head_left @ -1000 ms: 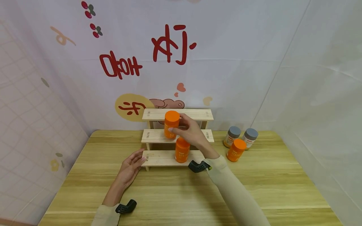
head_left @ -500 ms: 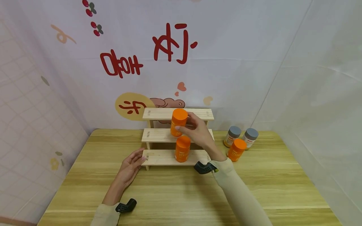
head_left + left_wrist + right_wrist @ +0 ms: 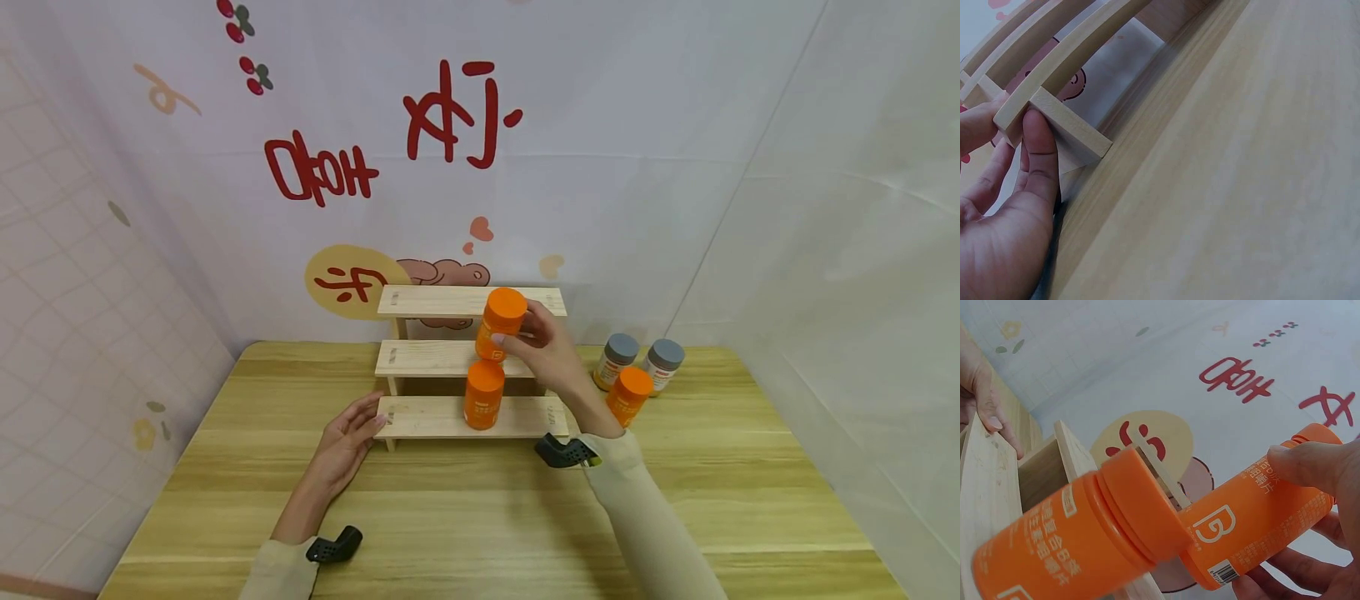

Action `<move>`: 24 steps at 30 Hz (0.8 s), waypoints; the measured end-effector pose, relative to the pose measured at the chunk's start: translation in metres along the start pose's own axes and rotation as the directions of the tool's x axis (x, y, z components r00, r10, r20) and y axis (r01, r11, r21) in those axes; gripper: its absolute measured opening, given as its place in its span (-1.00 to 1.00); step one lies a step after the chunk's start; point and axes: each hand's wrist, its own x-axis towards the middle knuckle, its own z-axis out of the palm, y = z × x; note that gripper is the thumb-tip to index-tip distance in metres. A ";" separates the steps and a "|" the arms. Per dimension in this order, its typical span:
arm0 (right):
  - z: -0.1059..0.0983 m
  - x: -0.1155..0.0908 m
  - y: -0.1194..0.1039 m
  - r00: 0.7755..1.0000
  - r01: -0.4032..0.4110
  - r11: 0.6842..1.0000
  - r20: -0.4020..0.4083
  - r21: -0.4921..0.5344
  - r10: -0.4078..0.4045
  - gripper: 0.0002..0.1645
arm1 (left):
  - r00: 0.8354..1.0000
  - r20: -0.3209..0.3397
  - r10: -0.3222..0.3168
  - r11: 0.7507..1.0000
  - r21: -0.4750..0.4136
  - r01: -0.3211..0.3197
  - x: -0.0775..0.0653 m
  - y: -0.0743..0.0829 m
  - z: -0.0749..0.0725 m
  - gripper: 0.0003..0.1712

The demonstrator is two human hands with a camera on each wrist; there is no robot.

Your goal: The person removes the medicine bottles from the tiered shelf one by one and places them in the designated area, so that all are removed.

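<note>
My right hand (image 3: 553,354) grips an orange pill bottle (image 3: 501,325) with an orange lid, thumb on the near side and fingers behind. The bottle is upright at the middle step of a three-step wooden rack (image 3: 423,417); I cannot tell whether its base touches the step. A matching orange bottle (image 3: 483,398) stands on the lowest step, in front of the held one. In the right wrist view its lid overlaps the held bottle (image 3: 1254,512). My left hand (image 3: 348,446) pinches the left end of the lowest step, also seen in the left wrist view as the shelf end (image 3: 1019,112).
Right of the rack, a third orange bottle (image 3: 628,396) stands on the wooden table (image 3: 465,517), partly behind the right forearm. Two white bottles with grey lids, a left one (image 3: 617,360) and a right one (image 3: 663,365), stand behind it. A printed curtain (image 3: 615,167) hangs behind.
My right hand has moved right along the middle step with the orange pill bottle in its grip. The left hand has stayed at the rack's left end.
</note>
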 end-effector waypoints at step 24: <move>-0.035 -0.024 0.007 0.998 0.002 1.000 -0.064 -0.002 -0.002 -0.25 | 1.000 -0.005 -0.008 1.000 0.006 0.008 -0.001 0.001 0.000 -0.25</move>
